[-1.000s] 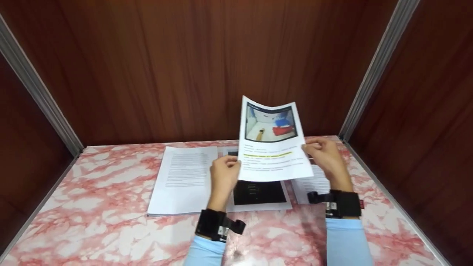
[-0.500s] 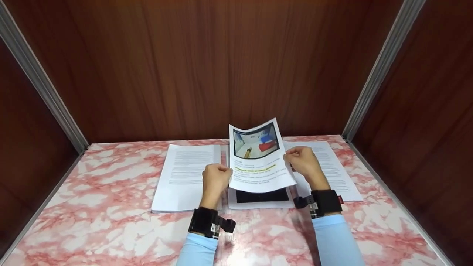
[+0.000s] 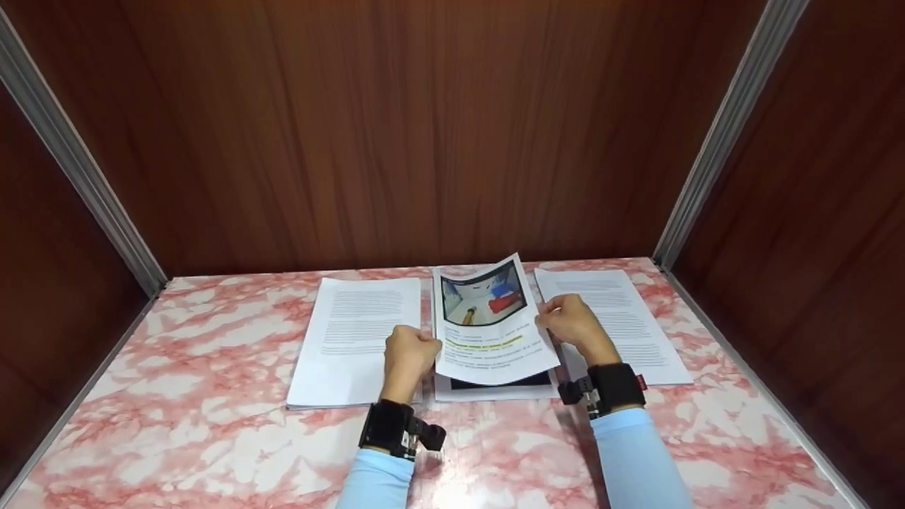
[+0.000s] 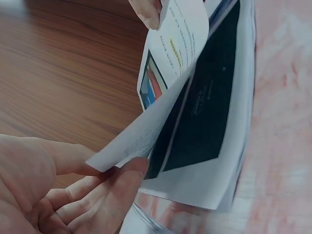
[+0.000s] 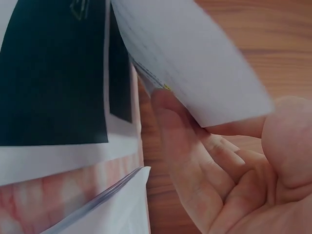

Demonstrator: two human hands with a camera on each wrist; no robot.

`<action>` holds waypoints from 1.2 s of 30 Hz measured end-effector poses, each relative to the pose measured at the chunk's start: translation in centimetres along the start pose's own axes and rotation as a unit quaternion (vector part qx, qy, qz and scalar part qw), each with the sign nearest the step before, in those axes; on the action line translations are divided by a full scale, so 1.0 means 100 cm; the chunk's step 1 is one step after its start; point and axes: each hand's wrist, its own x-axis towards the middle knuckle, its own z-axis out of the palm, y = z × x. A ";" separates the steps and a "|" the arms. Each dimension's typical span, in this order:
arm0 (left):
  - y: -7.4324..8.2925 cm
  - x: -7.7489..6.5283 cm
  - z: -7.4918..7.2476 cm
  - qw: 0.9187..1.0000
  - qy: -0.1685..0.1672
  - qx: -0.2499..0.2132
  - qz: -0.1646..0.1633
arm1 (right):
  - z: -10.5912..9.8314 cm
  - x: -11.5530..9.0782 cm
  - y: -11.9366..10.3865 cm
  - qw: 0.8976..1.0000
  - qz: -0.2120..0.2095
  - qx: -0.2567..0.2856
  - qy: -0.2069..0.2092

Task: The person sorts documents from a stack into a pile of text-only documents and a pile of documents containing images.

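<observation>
Left stack point(image 3: 353, 378) on tabletop point(image 3: 177, 396), near back edge. Left hand point(image 3: 409, 353) pinching left edge of printed sheet point(image 3: 488, 346), bowed over middle stack point(image 3: 452, 394), same back edge. Right hand point(image 3: 575, 328) pinching sheet's right edge. Right stack point(image 3: 636, 332) toward back-right corner.
</observation>
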 end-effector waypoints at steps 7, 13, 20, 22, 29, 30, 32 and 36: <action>-0.005 0.000 0.005 0.999 -0.016 0.025 -0.022 | 0.001 0.000 0.006 0.999 0.018 -0.010 -0.028; -0.008 -0.001 0.009 0.997 -0.043 0.040 -0.045 | 0.003 -0.002 0.011 0.999 0.024 -0.009 -0.036; -0.009 0.001 0.008 0.995 -0.039 0.065 -0.057 | 0.002 0.000 0.014 0.998 0.039 0.003 -0.054; -0.010 0.001 0.008 0.995 -0.045 0.065 -0.063 | 0.002 0.000 0.015 0.997 0.041 0.004 -0.059; -0.008 -0.001 0.007 0.993 -0.070 0.058 -0.079 | 0.002 0.000 0.020 0.997 0.050 0.013 -0.064; -0.008 -0.001 0.007 0.993 -0.071 0.060 -0.079 | 0.002 0.000 0.021 0.996 0.050 0.017 -0.066; -0.007 -0.001 0.006 0.992 -0.074 0.064 -0.081 | 0.002 0.001 0.021 0.996 0.051 0.022 -0.072; -0.004 0.000 0.004 0.991 -0.076 0.073 -0.078 | -0.002 0.001 0.020 0.995 0.057 0.025 -0.081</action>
